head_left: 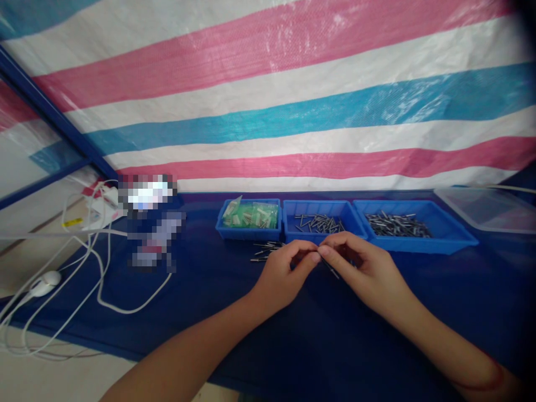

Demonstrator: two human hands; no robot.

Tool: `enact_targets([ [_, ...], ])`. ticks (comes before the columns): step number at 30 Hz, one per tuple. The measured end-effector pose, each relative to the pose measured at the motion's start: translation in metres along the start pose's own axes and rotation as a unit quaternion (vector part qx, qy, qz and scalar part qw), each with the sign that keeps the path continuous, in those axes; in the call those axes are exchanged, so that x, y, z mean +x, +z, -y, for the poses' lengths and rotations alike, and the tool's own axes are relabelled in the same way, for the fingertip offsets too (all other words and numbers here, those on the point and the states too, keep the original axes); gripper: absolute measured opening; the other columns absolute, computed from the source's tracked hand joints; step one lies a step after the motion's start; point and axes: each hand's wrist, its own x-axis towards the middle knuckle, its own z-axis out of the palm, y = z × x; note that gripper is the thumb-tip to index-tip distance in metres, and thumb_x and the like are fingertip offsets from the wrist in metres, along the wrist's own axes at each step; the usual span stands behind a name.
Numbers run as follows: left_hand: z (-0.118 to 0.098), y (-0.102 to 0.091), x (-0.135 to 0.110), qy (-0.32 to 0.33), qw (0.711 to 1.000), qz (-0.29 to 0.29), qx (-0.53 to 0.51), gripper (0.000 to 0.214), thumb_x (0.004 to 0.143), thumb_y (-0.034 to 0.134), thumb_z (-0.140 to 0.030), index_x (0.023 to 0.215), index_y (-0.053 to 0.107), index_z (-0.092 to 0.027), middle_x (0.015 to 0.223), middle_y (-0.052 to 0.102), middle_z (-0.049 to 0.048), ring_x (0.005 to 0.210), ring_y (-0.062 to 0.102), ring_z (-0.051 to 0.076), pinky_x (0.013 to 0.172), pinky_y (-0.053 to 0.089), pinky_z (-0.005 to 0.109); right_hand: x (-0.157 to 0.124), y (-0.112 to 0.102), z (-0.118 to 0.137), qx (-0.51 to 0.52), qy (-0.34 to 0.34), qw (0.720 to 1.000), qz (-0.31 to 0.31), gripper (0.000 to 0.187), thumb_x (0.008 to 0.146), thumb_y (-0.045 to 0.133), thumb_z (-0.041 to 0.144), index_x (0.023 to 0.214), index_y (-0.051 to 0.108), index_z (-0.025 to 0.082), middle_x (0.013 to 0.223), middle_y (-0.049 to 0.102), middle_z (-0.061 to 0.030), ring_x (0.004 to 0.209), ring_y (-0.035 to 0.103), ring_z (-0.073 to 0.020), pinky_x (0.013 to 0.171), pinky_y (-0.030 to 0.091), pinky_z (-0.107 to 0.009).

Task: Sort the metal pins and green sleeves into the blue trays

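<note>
My left hand point(287, 272) and my right hand point(366, 271) meet fingertip to fingertip over the table, just in front of the blue bins. A thin metal pin point(332, 270) slants down to the right from under my right fingers, which are pinched on it. My left thumb and forefinger are closed too, but what lies between them is hidden. Several loose metal pins point(260, 255) lie left of my left hand. Behind my hands, similar pins point(322, 224) fill part of the middle bin point(293, 209), and more pins point(396, 225) are heaped in the right bin point(450, 231).
The left bin point(226, 231) holds green-and-clear bags point(253, 215). A translucent lid point(489, 209) sits at the right. White cables point(104, 301) and a white plug point(45, 283) are at the left, near blurred objects point(154, 243). Striped sheeting point(268, 123) hangs behind the blue table point(196, 318).
</note>
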Motion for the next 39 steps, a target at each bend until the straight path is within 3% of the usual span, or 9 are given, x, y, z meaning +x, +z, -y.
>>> enact_targets([
  [5,0.001,0.001,0.0,0.006,1.0,0.0,-0.001,0.02,0.09,0.053,-0.03,0.099,0.063,-0.014,0.091,0.064,0.005,0.083,0.059,0.016,0.076,0.046,0.026,0.0,0.001,-0.001,0.017,-0.025,1.0,-0.006,0.015,0.088,0.056,0.035,0.089,0.063,0.022,0.085,0.065,-0.0039,0.08,0.06,-0.0186,0.068,0.046,-0.03],
  [10,0.0,-0.001,-0.001,0.033,0.997,-0.05,0.039,0.018,0.088,0.057,-0.031,0.092,0.064,-0.015,0.087,0.063,0.0034,0.079,0.057,0.014,0.072,0.045,0.025,0.001,-0.001,-0.001,0.027,-0.032,0.999,0.011,0.011,0.088,0.057,0.034,0.09,0.063,0.024,0.084,0.063,-0.0022,0.074,0.058,-0.0164,0.065,0.045,-0.03],
  [14,-0.002,-0.007,0.0,0.06,0.993,-0.045,0.093,0.023,0.089,0.056,-0.033,0.102,0.063,-0.016,0.09,0.064,0.0033,0.082,0.058,0.015,0.076,0.046,0.027,0.005,-0.009,-0.004,-0.012,-0.054,0.998,0.0,0.011,0.088,0.056,0.034,0.088,0.061,0.024,0.083,0.062,-0.0021,0.075,0.058,-0.0172,0.065,0.045,-0.031],
  [18,0.002,-0.014,0.0,0.112,0.958,-0.003,0.264,0.038,0.087,0.058,-0.04,0.118,0.059,-0.019,0.105,0.063,0.0062,0.1,0.052,0.022,0.091,0.041,0.038,0.014,-0.044,-0.011,-0.132,-0.027,0.982,-0.132,0.02,0.087,0.053,0.043,0.084,0.06,0.025,0.082,0.062,-0.0042,0.074,0.057,-0.0204,0.065,0.042,-0.034],
  [21,0.007,-0.015,-0.001,0.119,0.922,0.049,0.365,0.039,0.086,0.057,-0.047,0.118,0.061,-0.025,0.117,0.058,0.0059,0.109,0.046,0.027,0.089,0.04,0.043,0.024,-0.08,-0.03,-0.296,0.078,0.923,-0.232,0.025,0.086,0.048,0.046,0.086,0.061,0.025,0.082,0.063,-0.0069,0.068,0.057,-0.0231,0.062,0.04,-0.037],
  [25,0.009,-0.014,-0.003,0.105,0.894,0.096,0.425,0.031,0.089,0.054,-0.045,0.114,0.064,-0.028,0.12,0.057,0.0037,0.108,0.046,0.028,0.083,0.042,0.043,0.033,-0.107,-0.06,-0.394,0.084,0.897,-0.181,0.044,0.087,0.038,0.055,0.105,0.057,0.019,0.091,0.063,-0.0164,0.094,0.059,-0.0413,0.078,0.041,-0.053],
  [28,0.009,-0.013,-0.002,0.102,0.885,0.103,0.442,0.025,0.093,0.049,-0.036,0.11,0.065,-0.027,0.115,0.059,0.0026,0.104,0.048,0.025,0.082,0.042,0.041,0.033,-0.1,-0.059,-0.384,0.028,0.905,-0.183,0.049,0.087,0.038,0.056,0.113,0.054,0.017,0.1,0.062,-0.0199,0.099,0.058,-0.0445,0.086,0.038,-0.058],
  [34,0.013,-0.014,0.001,0.117,0.881,0.1,0.446,0.024,0.095,0.043,-0.019,0.108,0.063,-0.02,0.108,0.059,0.005,0.095,0.05,0.02,0.086,0.044,0.035,0.023,-0.052,-0.022,-0.343,-0.141,0.918,-0.139,0.027,0.089,0.049,0.04,0.105,0.057,0.02,0.098,0.066,-0.0132,0.094,0.06,-0.0321,0.085,0.043,-0.048],
  [39,0.013,-0.019,0.004,0.12,0.865,0.085,0.479,0.022,0.095,0.043,-0.019,0.107,0.061,-0.015,0.104,0.058,0.0076,0.092,0.051,0.02,0.089,0.045,0.035,0.013,-0.028,-0.005,-0.281,-0.197,0.936,-0.082,0.019,0.088,0.053,0.031,0.1,0.061,0.018,0.097,0.065,-0.0096,0.096,0.056,-0.0257,0.088,0.043,-0.042],
])
